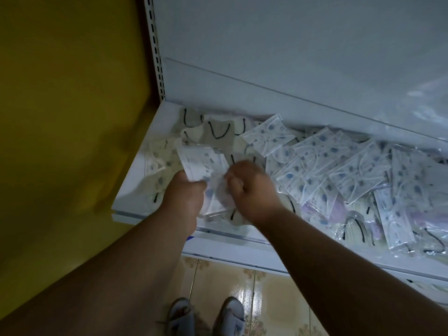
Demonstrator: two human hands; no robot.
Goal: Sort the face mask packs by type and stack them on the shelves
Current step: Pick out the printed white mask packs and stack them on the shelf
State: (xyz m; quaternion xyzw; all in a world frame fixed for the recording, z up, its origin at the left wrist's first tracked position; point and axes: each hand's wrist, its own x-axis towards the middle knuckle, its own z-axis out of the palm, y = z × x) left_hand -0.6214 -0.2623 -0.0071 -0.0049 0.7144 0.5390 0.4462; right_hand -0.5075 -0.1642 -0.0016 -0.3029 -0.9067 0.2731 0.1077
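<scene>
Many clear-wrapped face mask packs lie scattered on a white shelf (135, 180). White packs with blue prints (344, 170) cover the middle and right. Beige packs with black ear loops (218, 132) lie at the back left, and cream printed packs (162, 166) at the far left. My left hand (186, 197) grips a white blue-print pack (201, 163) by its near end, above the shelf's left part. My right hand (252, 190) has its fingers curled round crumpled clear wrapping of a pack (218, 197) between the two hands. The image is blurred around the hands.
A yellow wall (60, 117) stands to the left of the shelf unit. The white back panel (291, 57) and a slotted upright (155, 52) rise behind the shelf. Purple packs (315, 209) show near the front edge. Tiled floor (266, 292) and my sandalled feet lie below.
</scene>
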